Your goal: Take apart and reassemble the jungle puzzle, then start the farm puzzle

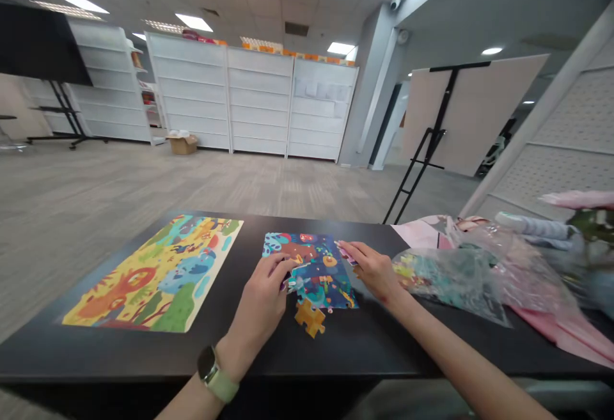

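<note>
A block of joined jigsaw pieces (311,270) lies on the black counter (201,356), right between the two hands. It is blue, red and green, with bumpy edges. Part of the puzzle is put together, but more is left: a loose yellow piece (309,318) sits just below the block, near the left hand (261,292). That hand's fingers curl down on the block's edge, and I cannot tell if they hold a piece. The right hand (374,273) pinches a small pink piece (345,252) at the block's top edge. Past the left hand lies a bright picture sheet (153,273). Past the right hand, a clear plastic bag (446,279) holds more bright bits.
</note>
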`<action>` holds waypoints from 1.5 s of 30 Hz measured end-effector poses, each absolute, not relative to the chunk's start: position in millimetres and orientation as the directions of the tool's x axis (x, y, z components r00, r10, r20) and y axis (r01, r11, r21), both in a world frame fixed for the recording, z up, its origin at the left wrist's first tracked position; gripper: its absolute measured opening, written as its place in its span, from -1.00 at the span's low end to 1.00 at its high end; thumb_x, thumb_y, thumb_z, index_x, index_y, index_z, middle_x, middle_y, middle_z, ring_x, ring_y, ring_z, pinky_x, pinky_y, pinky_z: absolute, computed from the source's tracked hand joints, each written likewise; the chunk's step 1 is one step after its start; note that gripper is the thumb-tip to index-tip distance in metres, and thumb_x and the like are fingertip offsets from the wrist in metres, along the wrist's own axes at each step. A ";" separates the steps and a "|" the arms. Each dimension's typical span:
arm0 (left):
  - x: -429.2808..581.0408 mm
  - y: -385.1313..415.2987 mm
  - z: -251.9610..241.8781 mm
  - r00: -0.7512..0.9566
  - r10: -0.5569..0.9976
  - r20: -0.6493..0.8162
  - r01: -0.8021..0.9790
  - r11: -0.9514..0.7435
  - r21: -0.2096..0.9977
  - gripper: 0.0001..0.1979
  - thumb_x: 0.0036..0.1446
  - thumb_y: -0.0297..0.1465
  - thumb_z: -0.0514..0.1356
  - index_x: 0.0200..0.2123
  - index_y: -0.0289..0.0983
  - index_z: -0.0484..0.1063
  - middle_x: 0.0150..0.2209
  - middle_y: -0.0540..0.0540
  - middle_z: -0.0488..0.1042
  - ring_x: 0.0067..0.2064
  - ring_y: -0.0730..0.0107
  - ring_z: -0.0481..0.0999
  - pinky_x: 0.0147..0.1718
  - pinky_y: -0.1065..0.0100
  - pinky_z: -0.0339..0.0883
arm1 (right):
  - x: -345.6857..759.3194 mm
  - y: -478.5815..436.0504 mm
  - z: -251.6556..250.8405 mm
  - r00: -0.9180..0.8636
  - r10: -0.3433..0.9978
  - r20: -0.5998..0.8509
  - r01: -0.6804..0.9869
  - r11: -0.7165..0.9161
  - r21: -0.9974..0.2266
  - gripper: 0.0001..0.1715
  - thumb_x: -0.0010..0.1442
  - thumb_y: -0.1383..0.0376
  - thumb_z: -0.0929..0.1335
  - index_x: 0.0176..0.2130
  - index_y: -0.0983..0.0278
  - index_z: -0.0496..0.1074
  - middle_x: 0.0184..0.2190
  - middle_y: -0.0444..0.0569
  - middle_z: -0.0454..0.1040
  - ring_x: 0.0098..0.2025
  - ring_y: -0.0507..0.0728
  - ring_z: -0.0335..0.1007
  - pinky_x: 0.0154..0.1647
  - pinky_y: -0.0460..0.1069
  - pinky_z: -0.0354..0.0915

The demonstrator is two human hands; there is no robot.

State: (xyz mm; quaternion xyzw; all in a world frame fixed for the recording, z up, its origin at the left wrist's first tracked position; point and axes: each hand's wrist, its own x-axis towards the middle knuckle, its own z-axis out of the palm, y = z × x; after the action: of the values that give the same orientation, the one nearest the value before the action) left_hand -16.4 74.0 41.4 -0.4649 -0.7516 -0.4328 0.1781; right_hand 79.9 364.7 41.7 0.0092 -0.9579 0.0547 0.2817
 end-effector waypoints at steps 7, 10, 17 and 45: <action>-15.4 88.4 51.8 -0.426 0.595 0.681 0.904 0.255 0.342 -0.41 0.07 -0.78 -0.01 0.06 -0.16 0.38 0.09 -0.19 0.41 0.13 0.06 0.40 0.09 0.00 0.39 | 90.7 318.0 38.8 -0.930 -0.202 0.306 -0.228 0.972 -0.050 -0.58 0.33 0.18 0.36 0.16 0.11 0.48 0.06 0.04 0.56 0.02 0.23 0.47 0.03 0.10 0.40; -21.5 79.5 50.0 -0.438 0.638 0.634 0.895 0.241 0.375 -0.44 0.11 -0.76 0.00 0.07 -0.15 0.38 0.09 -0.18 0.41 0.12 0.08 0.40 0.10 0.01 0.38 | 108.8 313.9 40.1 -0.968 -0.155 0.199 -0.181 0.976 -0.120 -0.36 0.31 0.06 0.37 0.31 0.13 0.33 0.24 0.11 0.42 0.20 0.34 0.34 0.19 0.24 0.30; -23.6 46.9 39.2 -0.374 0.844 0.383 0.904 0.241 0.353 -0.42 0.07 -0.78 0.02 0.03 -0.13 0.43 0.14 -0.15 0.41 0.13 0.05 0.38 0.06 0.02 0.39 | 137.2 272.6 44.9 -0.955 -0.125 0.267 -0.172 0.972 -0.160 -0.11 0.13 0.24 0.42 0.39 0.20 0.20 0.40 0.16 0.20 0.40 0.45 0.11 0.36 0.34 0.12; -18.9 87.5 19.3 -0.307 0.899 0.311 0.923 0.201 0.329 -0.49 0.21 -0.66 0.07 0.11 -0.07 0.46 0.23 -0.13 0.42 0.24 -0.04 0.33 0.18 -0.14 0.33 | 92.8 310.0 21.6 -0.971 0.026 0.237 -0.048 0.952 -0.301 -0.28 0.23 0.05 0.43 0.31 0.14 0.34 0.37 0.14 0.26 0.41 0.38 0.12 0.37 0.33 0.10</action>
State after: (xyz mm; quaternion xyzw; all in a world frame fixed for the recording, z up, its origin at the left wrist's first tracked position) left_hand -18.9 87.5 19.3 -0.5880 -0.7746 -0.2316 0.0252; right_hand 92.8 310.0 21.6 0.0054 -0.9807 0.1543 0.1202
